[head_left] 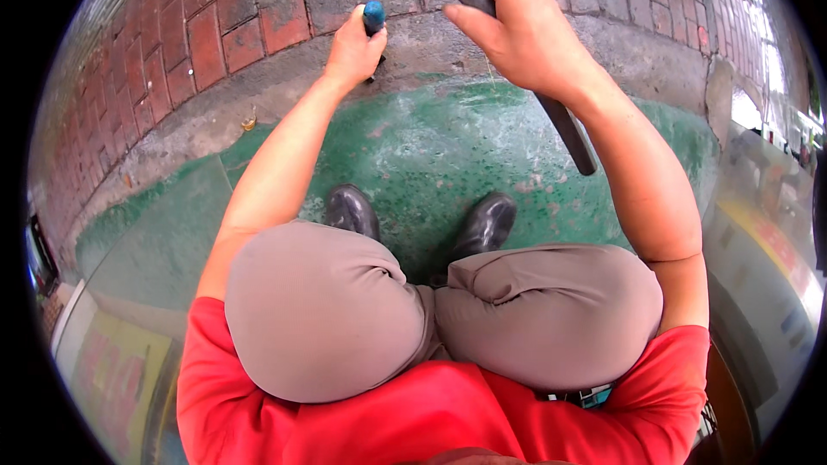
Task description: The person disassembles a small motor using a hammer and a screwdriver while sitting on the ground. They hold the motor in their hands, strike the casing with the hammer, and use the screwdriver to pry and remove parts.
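My left hand (pixel 349 53) is closed round an upright chisel-like tool with a blue handle end (pixel 373 14). A dark bit of it shows below the fist, close to the concrete strip; its tip I cannot make out clearly. Raised to the right of it, my right hand (pixel 536 39) grips a dark hammer (pixel 568 133) by the handle. The hammer's head is up at the top edge of the picture, partly cut off, above and right of the blue end and apart from it. Its handle slants back down under my right wrist.
Red and grey brick paving (pixel 245 4) lies beyond a concrete strip (pixel 258 90). Nearer is wet, worn green floor (pixel 413 138) under my dark shoes (pixel 487 222). A small yellowish scrap (pixel 249 124) lies left. Clear panels stand at both sides, the right one (pixel 758 232) near my elbow.
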`<state>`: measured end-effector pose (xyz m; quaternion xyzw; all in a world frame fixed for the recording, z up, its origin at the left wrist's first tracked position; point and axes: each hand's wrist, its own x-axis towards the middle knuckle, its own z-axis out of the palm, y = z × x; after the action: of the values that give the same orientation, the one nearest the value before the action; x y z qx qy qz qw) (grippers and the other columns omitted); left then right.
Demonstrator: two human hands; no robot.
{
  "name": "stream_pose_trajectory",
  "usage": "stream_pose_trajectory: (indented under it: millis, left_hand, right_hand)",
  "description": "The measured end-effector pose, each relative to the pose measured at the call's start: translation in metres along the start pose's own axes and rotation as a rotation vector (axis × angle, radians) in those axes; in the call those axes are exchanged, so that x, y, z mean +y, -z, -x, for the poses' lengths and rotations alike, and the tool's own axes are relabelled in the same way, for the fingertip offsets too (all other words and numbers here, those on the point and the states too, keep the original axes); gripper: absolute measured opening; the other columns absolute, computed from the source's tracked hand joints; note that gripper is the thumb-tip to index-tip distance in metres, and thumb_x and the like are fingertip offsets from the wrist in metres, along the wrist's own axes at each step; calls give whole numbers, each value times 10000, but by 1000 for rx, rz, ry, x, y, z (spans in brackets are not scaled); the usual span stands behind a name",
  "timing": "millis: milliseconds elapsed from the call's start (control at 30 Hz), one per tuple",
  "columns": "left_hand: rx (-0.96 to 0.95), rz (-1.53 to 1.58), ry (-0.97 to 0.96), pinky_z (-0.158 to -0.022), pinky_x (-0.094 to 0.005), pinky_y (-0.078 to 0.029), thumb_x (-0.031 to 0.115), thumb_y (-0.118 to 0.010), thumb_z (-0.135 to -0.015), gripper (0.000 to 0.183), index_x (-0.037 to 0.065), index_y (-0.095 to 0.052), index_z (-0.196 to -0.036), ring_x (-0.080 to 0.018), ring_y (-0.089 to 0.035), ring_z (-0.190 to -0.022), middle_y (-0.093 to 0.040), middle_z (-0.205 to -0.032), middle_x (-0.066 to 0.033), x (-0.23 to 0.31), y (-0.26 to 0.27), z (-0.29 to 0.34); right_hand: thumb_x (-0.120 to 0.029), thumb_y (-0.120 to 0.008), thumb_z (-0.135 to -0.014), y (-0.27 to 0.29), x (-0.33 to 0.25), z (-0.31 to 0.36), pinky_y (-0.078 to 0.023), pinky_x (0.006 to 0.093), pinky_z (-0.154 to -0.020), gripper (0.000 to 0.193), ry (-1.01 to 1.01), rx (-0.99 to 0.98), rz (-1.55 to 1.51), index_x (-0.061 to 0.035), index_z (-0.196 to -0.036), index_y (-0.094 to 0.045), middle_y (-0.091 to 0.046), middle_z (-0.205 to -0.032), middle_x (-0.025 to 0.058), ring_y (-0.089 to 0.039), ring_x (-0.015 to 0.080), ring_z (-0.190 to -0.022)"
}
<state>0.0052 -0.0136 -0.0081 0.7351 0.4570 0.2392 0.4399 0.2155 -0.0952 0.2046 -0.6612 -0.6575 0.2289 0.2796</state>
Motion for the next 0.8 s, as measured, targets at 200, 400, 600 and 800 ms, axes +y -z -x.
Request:
stream_pose_trajectory:
  millis: [200, 400, 600, 800]
  left_hand:
    - [-5, -15, 19, -790, -465, -487, 167, -625, -843, 223, 49, -516, -998, -421, -621, -894, -640, -892, -207, 12, 2, 3]
    - [32, -34, -54, -765, -463, -489, 167, -629, -844, 218, 50, -512, -987, -437, -614, -860, -635, -870, -210, 12, 1, 1]
    - [37, -36, -30, -733, -444, -497, 163, -635, -846, 210, 49, -522, -981, -417, -628, -824, -634, -855, -208, 7, 1, 1]
    - [63, -120, 8, -780, -424, -503, 184, -655, -846, 227, 41, -558, -994, -357, -663, -864, -669, -884, -185, 7, -2, 2]
  right_hand:
    - [-222, -644, -874, -8, -20, -10, -504, 496, -718, 360, -41, -171, -12, 19, -1110, -518, -655, -854, 255, -638, 436, -814]
    - [-230, -635, -869, -20, -3, -11, -509, 524, -745, 346, -54, -237, 47, 26, -1069, -517, -661, -862, 263, -633, 464, -847]
    - [-229, -636, -872, -11, -19, -18, -495, 533, -750, 387, 157, 32, -45, 21, -1127, -488, -642, -866, 289, -616, 482, -869]
    - [-258, -648, -873, -42, 13, 3, -492, 505, -707, 367, -82, -217, 17, 7, -1097, -529, -647, -835, 264, -633, 454, -817]
